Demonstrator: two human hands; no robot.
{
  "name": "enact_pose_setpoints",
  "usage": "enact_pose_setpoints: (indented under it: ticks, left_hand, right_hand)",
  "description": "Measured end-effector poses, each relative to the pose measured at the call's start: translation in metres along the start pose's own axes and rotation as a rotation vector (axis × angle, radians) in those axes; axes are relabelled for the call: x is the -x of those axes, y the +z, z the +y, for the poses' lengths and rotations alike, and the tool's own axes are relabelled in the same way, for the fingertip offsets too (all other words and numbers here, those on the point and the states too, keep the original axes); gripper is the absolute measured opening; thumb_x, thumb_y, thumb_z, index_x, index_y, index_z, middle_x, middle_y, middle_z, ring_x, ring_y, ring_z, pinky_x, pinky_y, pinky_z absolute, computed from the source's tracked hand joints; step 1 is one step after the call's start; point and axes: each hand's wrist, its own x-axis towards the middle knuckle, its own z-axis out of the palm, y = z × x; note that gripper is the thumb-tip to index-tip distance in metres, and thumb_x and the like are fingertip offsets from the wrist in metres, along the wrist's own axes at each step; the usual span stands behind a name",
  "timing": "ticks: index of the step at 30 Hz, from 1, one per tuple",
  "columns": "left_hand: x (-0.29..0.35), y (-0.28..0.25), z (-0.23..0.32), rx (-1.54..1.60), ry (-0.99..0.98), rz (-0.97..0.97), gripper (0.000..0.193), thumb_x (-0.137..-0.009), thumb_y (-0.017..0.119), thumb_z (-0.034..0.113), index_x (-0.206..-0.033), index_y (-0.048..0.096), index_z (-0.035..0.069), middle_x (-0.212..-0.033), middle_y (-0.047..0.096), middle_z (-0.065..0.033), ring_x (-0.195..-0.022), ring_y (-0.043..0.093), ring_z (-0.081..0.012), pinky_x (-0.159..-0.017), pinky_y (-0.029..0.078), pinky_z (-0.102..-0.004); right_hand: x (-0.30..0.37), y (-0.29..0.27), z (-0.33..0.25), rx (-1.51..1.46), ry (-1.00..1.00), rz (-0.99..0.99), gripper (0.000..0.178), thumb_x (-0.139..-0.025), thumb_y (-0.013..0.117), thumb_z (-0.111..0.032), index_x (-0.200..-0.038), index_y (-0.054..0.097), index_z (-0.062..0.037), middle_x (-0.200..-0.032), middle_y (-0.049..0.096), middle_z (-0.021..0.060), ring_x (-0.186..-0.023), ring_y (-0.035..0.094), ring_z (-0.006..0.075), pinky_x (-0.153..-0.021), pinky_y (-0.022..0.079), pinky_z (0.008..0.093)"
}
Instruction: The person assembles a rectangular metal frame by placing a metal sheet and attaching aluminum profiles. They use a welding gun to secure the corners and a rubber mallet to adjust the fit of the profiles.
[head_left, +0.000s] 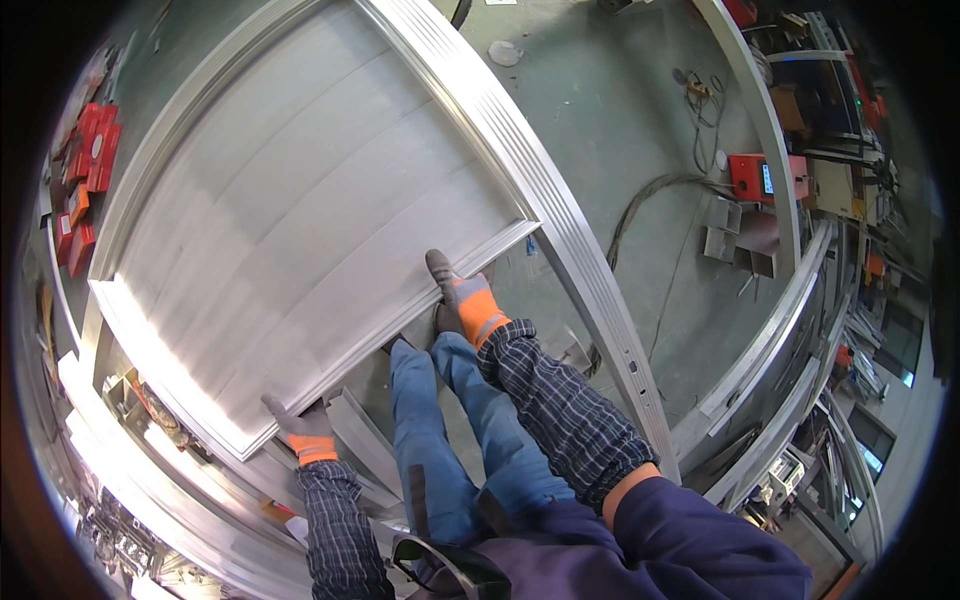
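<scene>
A large silver metal panel (320, 200) with a raised frame round it lies in front of me, its near edge close to my legs. Both my hands wear grey and orange gloves. My left hand (305, 428) grips the near edge close to the left corner, thumb on top, the other fingers mostly hidden under the rim. Further along the same edge, toward the right corner, my right hand (468, 298) holds on with its thumb over the frame. A long grooved metal profile (560, 205) runs along the panel's right side and on toward me.
Red boxes (95, 150) are stacked at the far left. Long pale profiles (170, 490) lie at lower left. On the green floor (590, 120) to the right are a thick cable (640, 200), a red machine (750, 178) and square tube pieces (735, 235). Profile racks (760, 340) stand beyond.
</scene>
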Motion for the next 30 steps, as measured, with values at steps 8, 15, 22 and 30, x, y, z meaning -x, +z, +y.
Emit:
enact_pose_setpoints:
  ticks: [8,15,22,30]
  left_hand:
    - [-0.003,-0.008,0.004,0.056,-0.007,0.115,0.072,-0.103,0.057,0.055,-0.155,0.043,0.008,-0.157,0.047,-0.0134,-0.142,0.045,-0.0371,-0.118,0.038,-0.0631]
    - [-0.023,0.015,-0.020,0.116,-0.050,0.278,0.063,-0.100,0.068,0.049,-0.148,0.052,0.012,-0.142,0.060,-0.0087,-0.132,0.054,-0.0284,-0.118,0.038,-0.0529]
    - [-0.062,-0.012,-0.042,-0.155,-0.065,0.427,0.084,-0.093,0.069,0.067,-0.144,0.057,0.001,-0.133,0.064,-0.0173,-0.114,0.062,-0.0293,-0.103,0.052,-0.0417]
    - [-0.060,-0.009,-0.037,-0.498,-0.019,0.435,0.107,-0.086,0.054,0.084,-0.142,0.057,-0.007,-0.143,0.060,-0.0289,-0.137,0.055,-0.0416,-0.111,0.046,-0.0436]
  right_hand:
    - [0.005,-0.001,-0.027,0.191,0.109,-0.030,0.085,-0.092,0.067,-0.071,-0.124,0.070,0.0077,-0.117,0.073,0.0191,-0.106,0.066,0.0273,-0.091,0.053,0.0400]
    - [-0.019,-0.010,-0.011,-0.492,0.273,-0.011,0.048,-0.097,0.075,-0.045,-0.123,0.069,-0.0047,-0.114,0.070,0.0107,-0.102,0.070,0.0253,-0.086,0.061,0.0398]
    - [-0.010,0.007,-0.019,-0.494,0.272,-0.270,0.071,-0.094,0.070,-0.061,-0.142,0.058,-0.0098,-0.136,0.066,0.0072,-0.123,0.064,0.0276,-0.113,0.047,0.0464]
    - [0.109,0.162,0.004,-0.407,0.436,-0.453,0.070,-0.091,0.072,-0.065,-0.135,0.062,-0.0112,-0.127,0.068,0.0101,-0.111,0.064,0.0294,-0.097,0.053,0.0443]
